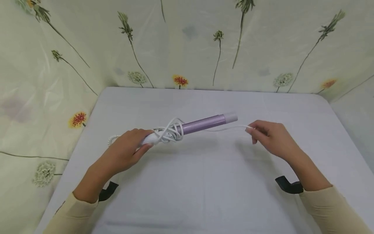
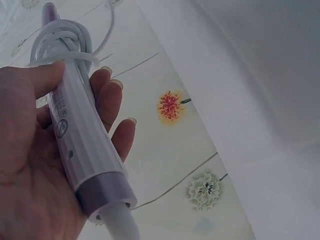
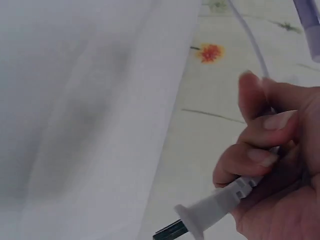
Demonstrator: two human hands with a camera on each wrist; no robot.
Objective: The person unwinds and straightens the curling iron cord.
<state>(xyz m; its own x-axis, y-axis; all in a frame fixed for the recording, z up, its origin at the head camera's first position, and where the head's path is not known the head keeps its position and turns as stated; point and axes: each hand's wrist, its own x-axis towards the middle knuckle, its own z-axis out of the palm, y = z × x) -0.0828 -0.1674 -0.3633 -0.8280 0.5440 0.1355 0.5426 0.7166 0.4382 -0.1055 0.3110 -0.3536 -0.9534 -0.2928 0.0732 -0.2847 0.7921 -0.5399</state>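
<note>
From the left, our left hand (image 1: 125, 152) grasps the white ribbed handle (image 2: 87, 135) of a curling iron (image 1: 203, 126), thumb along one side and fingers curled round the other; the iron slants up to the right, held over the white-covered table (image 1: 181, 185), its shadow falling below. Next along, several loops of white power cord (image 1: 171, 132) are bundled loosely where handle meets lilac barrel, crossing one another; past them the barrel runs out to its pale tip (image 1: 230, 117). A single strand of cord stretches beyond the tip to our right hand (image 1: 271, 138), where thumb and forefinger pinch it; the other fingers curl in, and the plug (image 3: 210, 210) pokes out below them, prongs away from the palm.

We judge the cord to be the work in hand, though whether we are winding or unwinding it we cannot tell; the next move calls for a steady left grip, with the right hand guiding the strand round the iron, clear of snags.
</note>
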